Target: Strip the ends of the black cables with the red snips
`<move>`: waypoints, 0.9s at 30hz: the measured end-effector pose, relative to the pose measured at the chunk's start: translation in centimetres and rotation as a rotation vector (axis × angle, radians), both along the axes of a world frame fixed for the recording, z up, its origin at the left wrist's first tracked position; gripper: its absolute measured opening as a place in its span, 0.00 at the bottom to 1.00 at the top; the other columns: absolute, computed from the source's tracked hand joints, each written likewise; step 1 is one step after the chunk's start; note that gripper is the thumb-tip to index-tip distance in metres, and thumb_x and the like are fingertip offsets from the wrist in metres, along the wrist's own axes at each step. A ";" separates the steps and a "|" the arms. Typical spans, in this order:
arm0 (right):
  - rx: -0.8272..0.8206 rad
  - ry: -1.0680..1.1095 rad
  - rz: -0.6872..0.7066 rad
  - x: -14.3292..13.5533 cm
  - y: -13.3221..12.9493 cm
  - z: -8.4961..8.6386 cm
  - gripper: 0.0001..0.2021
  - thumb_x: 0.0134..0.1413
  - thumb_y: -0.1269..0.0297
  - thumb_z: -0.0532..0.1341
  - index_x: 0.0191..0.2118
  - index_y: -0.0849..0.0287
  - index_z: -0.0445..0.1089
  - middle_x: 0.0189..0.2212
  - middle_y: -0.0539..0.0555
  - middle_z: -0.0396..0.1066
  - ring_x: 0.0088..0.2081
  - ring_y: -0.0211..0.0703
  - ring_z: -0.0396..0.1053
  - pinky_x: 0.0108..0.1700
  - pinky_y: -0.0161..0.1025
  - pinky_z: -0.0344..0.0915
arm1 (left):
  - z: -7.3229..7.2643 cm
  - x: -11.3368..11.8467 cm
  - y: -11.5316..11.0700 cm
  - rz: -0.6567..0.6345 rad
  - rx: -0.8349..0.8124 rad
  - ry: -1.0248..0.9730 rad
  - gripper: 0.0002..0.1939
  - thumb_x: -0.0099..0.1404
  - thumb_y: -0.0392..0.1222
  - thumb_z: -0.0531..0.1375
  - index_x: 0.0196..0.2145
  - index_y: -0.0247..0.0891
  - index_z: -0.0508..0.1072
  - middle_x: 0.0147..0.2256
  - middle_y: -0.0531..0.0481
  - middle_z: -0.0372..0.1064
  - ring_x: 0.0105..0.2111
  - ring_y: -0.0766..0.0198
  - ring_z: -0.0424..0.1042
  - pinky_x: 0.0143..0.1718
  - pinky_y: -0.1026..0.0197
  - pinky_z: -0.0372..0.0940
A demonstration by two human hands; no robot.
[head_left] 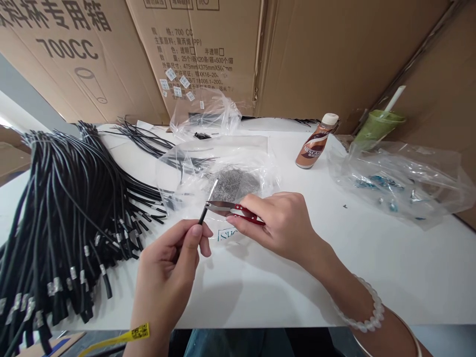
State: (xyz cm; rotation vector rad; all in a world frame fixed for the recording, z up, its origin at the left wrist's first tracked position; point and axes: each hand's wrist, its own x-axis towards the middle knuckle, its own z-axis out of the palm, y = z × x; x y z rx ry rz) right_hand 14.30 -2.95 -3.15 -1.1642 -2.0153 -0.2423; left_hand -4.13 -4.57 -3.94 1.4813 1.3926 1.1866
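Pinching a cable (203,215) behind the desk's (297,302) front edge, the left hand's (176,255) fingers are steadying it; the right hand's (280,218) are grasping snips (222,207), its silvery end appearing unsevered. Wire scraps (235,182) are suggesting partial progress; the left-edge bundle (63,193) is showing no clear status.

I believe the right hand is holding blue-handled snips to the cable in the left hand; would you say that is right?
Not quite: the snips are red-handled, as the head view shows. The right hand does hold them to the cable in the left hand.
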 end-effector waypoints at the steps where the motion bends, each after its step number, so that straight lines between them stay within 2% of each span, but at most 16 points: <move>1: -0.013 0.002 0.000 0.0 -0.1 0.0 0.20 0.64 0.52 0.56 0.24 0.60 0.67 0.13 0.43 0.59 0.16 0.31 0.50 0.21 0.33 0.43 | 0.1 0.0 -0.1 0.003 -0.001 0.001 0.10 0.65 0.44 0.56 0.29 0.40 0.73 0.19 0.56 0.62 0.15 0.73 0.51 0.15 0.67 0.46; 6: -0.088 0.023 0.016 0.2 -0.2 0.2 0.21 0.64 0.52 0.55 0.24 0.59 0.66 0.13 0.44 0.57 0.17 0.31 0.49 0.21 0.34 0.43 | -0.1 -0.6 -0.2 -0.057 0.001 0.007 0.10 0.66 0.45 0.56 0.30 0.42 0.73 0.20 0.56 0.63 0.15 0.73 0.51 0.15 0.66 0.46; 21: -0.080 0.059 0.056 -0.2 -0.3 0.1 0.21 0.64 0.53 0.56 0.22 0.60 0.63 0.13 0.43 0.54 0.18 0.31 0.45 0.22 0.34 0.43 | -0.1 -0.7 0.0 -0.206 -0.007 -0.064 0.14 0.69 0.47 0.53 0.28 0.41 0.70 0.20 0.57 0.60 0.15 0.73 0.49 0.15 0.66 0.43; 27: -0.200 0.074 0.013 0.1 0.1 -0.2 0.21 0.64 0.52 0.54 0.23 0.59 0.61 0.13 0.43 0.53 0.17 0.31 0.45 0.21 0.34 0.41 | -0.6 -0.5 0.9 -0.204 0.003 -0.024 0.14 0.69 0.47 0.54 0.28 0.41 0.69 0.21 0.57 0.58 0.18 0.72 0.51 0.17 0.65 0.45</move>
